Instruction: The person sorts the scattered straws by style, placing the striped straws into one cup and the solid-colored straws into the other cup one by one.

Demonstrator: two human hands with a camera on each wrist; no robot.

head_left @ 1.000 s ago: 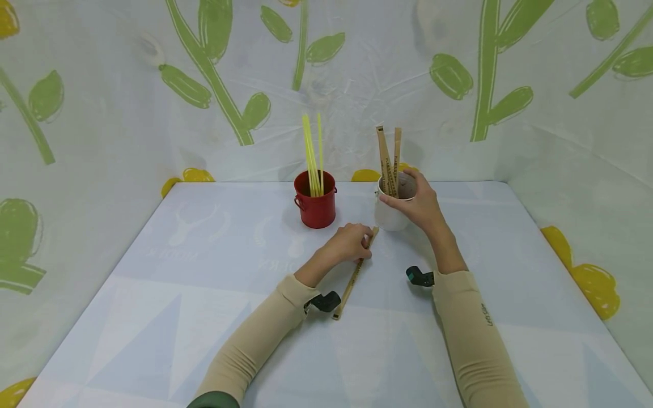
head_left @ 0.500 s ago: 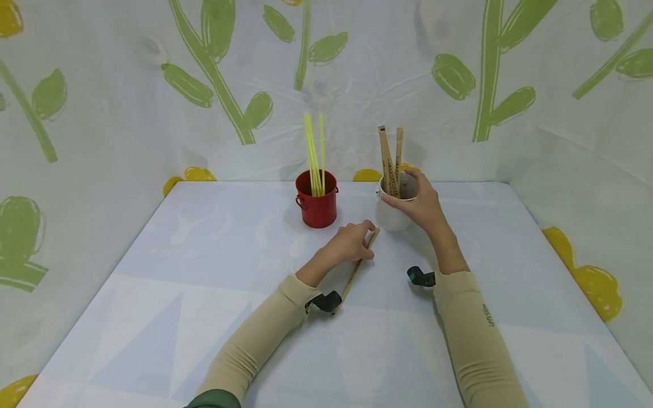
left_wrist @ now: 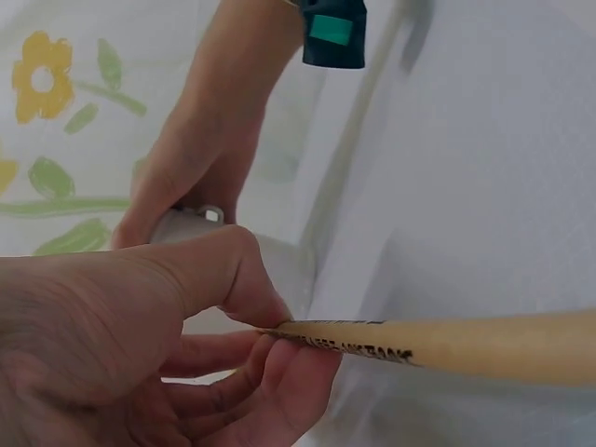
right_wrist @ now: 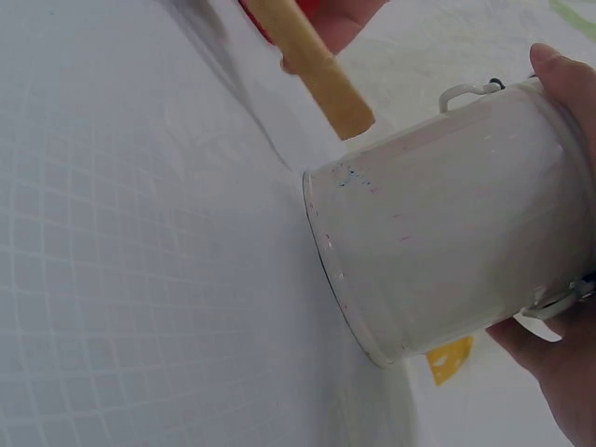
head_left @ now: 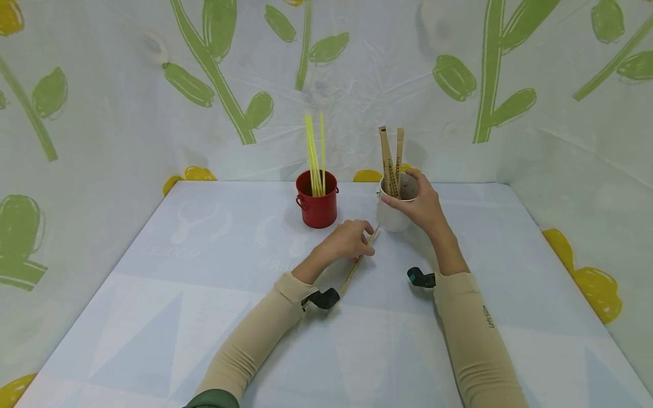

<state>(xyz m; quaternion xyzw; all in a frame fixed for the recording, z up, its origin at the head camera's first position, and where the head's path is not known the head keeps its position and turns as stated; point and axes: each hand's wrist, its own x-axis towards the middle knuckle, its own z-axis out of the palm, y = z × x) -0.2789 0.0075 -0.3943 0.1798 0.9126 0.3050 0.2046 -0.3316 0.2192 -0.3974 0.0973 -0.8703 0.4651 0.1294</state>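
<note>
In the head view my left hand (head_left: 347, 241) pinches a long, thin set of paper-wrapped chopsticks (head_left: 351, 276), brown with dark print. In the left wrist view, thumb and fingertips hold the printed wrapper (left_wrist: 447, 345) near one end. The near end is hidden behind the wrist camera in the head view. My right hand (head_left: 422, 207) grips the rim of a white metal bucket (head_left: 390, 218), thumb at the front, fingers behind. Several similar wrapped chopsticks (head_left: 386, 158) stand upright in that bucket. In the right wrist view, one wrapper end is close beside the bucket wall (right_wrist: 447, 214).
A red bucket (head_left: 318, 214) with several thin yellow sticks (head_left: 312, 158) stands left of the white one. Both buckets are near the back edge of the pale patterned table (head_left: 214, 317). Leaf-printed sheets (head_left: 357, 85) hang behind and at the sides.
The chopsticks in my left hand have turned slightly, and their near end has slipped behind the wrist camera. My right hand stays on the white bucket.
</note>
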